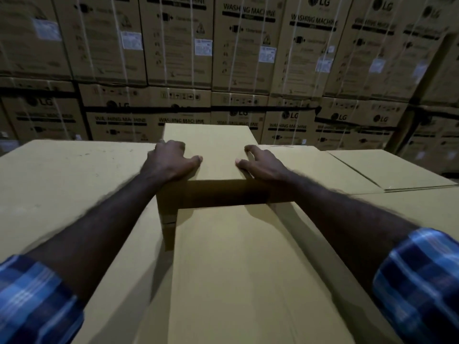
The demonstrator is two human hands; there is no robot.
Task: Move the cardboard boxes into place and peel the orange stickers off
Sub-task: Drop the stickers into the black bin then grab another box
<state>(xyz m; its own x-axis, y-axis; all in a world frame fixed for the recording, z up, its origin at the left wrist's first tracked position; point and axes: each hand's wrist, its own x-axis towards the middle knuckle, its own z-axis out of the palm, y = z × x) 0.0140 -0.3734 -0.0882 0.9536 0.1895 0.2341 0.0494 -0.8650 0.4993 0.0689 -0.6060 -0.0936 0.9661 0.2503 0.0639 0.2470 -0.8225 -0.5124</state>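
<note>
We have both hands on the plain tan cardboard box (211, 155) that sits raised in the middle of the view, its top above the boxes around it. Left hand (171, 161) lies on the near-left corner of the top face, fingers curled over the left edge, thumb flat on the top. Right hand (260, 165) rests on the near-right corner, fingers spread and mostly straight, pressing down and not wrapped round anything. Neither hand carries anything loose.

Surroundings: a long tan cardboard box (236, 269) lies directly in front of the raised one and lower; a broad tan cardboard surface (62, 194) lies to the left; flattened tan cardboard sheets (387, 170) lie to the right. Behind stands a wall of stacked printed washing-machine cartons (243, 45).

Handling judgement: the top face looks flat and unbowed under the hands, so the board seems stiff enough to push on. Weight cannot be told. The surface is matt and dry-looking, so palms should get friction. We would hold at the corners and edges, where board is strongest, rather than mid-panel, and slide it, not lift it.

No orange sticker can be made out with certainty; a faint reddish mark (282, 146) shows just beyond the right hand, too small to identify.
</note>
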